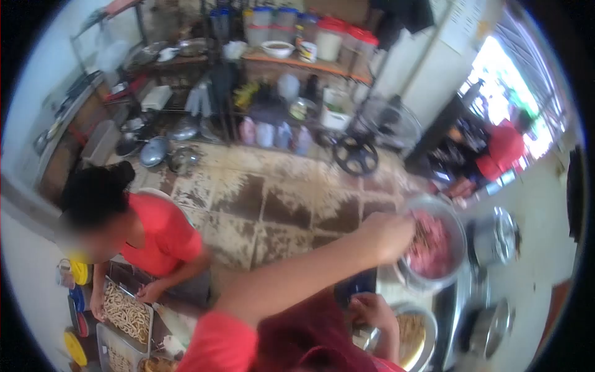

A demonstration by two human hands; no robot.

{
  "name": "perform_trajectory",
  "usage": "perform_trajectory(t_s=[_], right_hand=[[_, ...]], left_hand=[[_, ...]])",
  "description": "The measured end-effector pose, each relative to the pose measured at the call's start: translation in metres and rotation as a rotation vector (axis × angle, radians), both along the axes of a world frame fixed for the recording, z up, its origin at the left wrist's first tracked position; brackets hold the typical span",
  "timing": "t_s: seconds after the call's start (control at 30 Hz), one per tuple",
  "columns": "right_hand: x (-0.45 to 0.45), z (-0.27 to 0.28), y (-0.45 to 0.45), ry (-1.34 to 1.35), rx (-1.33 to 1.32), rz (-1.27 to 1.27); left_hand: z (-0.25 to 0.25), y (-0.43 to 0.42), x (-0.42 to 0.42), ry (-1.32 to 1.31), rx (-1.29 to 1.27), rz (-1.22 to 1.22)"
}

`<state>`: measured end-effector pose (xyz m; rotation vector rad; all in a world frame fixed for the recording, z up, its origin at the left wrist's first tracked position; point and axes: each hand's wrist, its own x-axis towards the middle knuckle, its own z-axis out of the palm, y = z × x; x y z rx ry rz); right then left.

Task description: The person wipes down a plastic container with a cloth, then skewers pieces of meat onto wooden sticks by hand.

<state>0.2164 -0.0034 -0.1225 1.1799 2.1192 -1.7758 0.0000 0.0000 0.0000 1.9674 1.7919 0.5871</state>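
Observation:
My left arm stretches across to the right, and my left hand (392, 237) is at the near rim of a large metal pot (457, 214). Its fingers are closed; what they hold, if anything, is hidden. Pink raw meat (431, 251) fills the pot, with some brownish bits on it near my fingers. Lower down, my right hand (375, 313) is curled close to my dark red apron (304, 338), and I cannot make out anything in it. Beside it stands a round metal bowl (432, 328) with brown, crumbly contents.
At left, a person in red (158, 232) works over a tray of pale strips (127, 313). Another person in red (503, 149) is by the doorway. A lidded pot (494, 235) stands on the right. Shelves with containers (331, 40) line the back, behind a tiled floor (285, 208).

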Motion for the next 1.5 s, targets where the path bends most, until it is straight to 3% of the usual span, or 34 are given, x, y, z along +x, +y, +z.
perform_trajectory(t_s=[0.07, 0.1, 0.17, 0.2, 0.33, 0.43, 0.5, 0.63, 0.67, 0.7, 0.77, 0.87, 0.9, 0.93, 0.97, 1.1, 1.2, 1.27, 1.3, 1.33, 1.4, 1.47, 1.5], right_hand=[[-0.001, -0.008, 0.029, -0.034, -0.043, 0.032], [-0.105, -0.02, 0.049, 0.005, -0.134, 0.02], [-0.162, -0.007, 0.092, -0.033, -0.166, -0.002], [-0.185, -0.032, 0.143, -0.008, 0.001, 0.187], [-0.365, 0.005, 0.198, 0.143, -0.07, 0.374], [-0.511, 0.015, 0.213, 0.053, 0.118, 0.783], [-0.597, 0.012, 0.204, 0.206, -0.011, 0.848], [-0.741, -0.066, 0.187, 0.17, -0.219, 0.748], [-0.759, -0.09, 0.189, 0.152, -0.006, 0.748], [-0.776, -0.12, 0.195, 0.147, 0.207, 0.749], [-0.782, -0.209, 0.219, -0.145, 0.511, 0.669], [-0.801, -0.274, 0.246, -0.473, 0.498, 0.745], [-0.811, -0.281, 0.246, -0.554, 0.464, 0.766], [-0.827, -0.28, 0.242, -0.62, 0.435, 0.78], [-0.844, -0.283, 0.237, -0.662, 0.413, 0.794], [-0.926, -0.304, 0.216, -0.725, 0.397, 0.881], [-1.025, -0.327, 0.177, -0.627, 0.521, 1.111], [-1.123, -0.333, 0.129, -0.483, 0.64, 1.267], [-1.175, -0.331, 0.096, -0.396, 0.696, 1.325], [-1.229, -0.331, 0.057, -0.295, 0.735, 1.352], [-1.334, -0.315, -0.037, -0.08, 0.747, 1.344], [-1.425, -0.279, -0.152, 0.152, 0.653, 1.299], [-1.462, -0.259, -0.21, 0.258, 0.599, 1.284]], left_hand=[[-0.033, 0.0, -0.027, -0.084, -0.038, 0.208], [-0.051, 0.015, -0.131, -0.08, -0.132, 0.256], [-0.088, 0.015, -0.185, -0.122, -0.266, 0.463], [-0.112, 0.023, -0.209, -0.186, -0.268, 0.562], [-0.212, -0.019, -0.306, -0.254, -0.428, 0.839], [-0.224, -0.052, -0.366, -0.33, -0.419, 1.139], [-0.239, -0.069, -0.419, -0.342, -0.354, 1.212], [-0.3, -0.105, -0.53, -0.4, -0.235, 1.336], [-0.266, -0.112, -0.562, -0.442, -0.445, 1.288], [-0.265, -0.122, -0.599, -0.531, -0.416, 1.383], [-0.289, -0.148, -0.646, -0.753, -0.39, 1.566], [-0.307, -0.187, -0.723, -0.621, -0.189, 1.687], [-0.315, -0.207, -0.744, -0.605, -0.164, 1.714], [-0.322, -0.223, -0.762, -0.372, -0.005, 1.748], [-0.333, -0.239, -0.777, -0.453, -0.006, 1.807], [-0.307, -0.318, -0.867, -0.683, -0.122, 1.932], [-0.297, -0.371, -0.911, -0.941, -0.137, 2.025], [-0.348, -0.435, -0.916, -0.75, 0.004, 2.143], [-0.325, -0.46, -0.919, -0.744, 0.064, 2.153], [-0.297, -0.486, -0.912, -1.113, 0.081, 2.205], [-0.29, -0.54, -0.892, -1.183, 0.251, 2.462], [-0.306, -0.604, -0.852, -1.355, 0.607, 2.442], [-0.287, -0.613, -0.847, -1.331, 0.666, 2.619]])
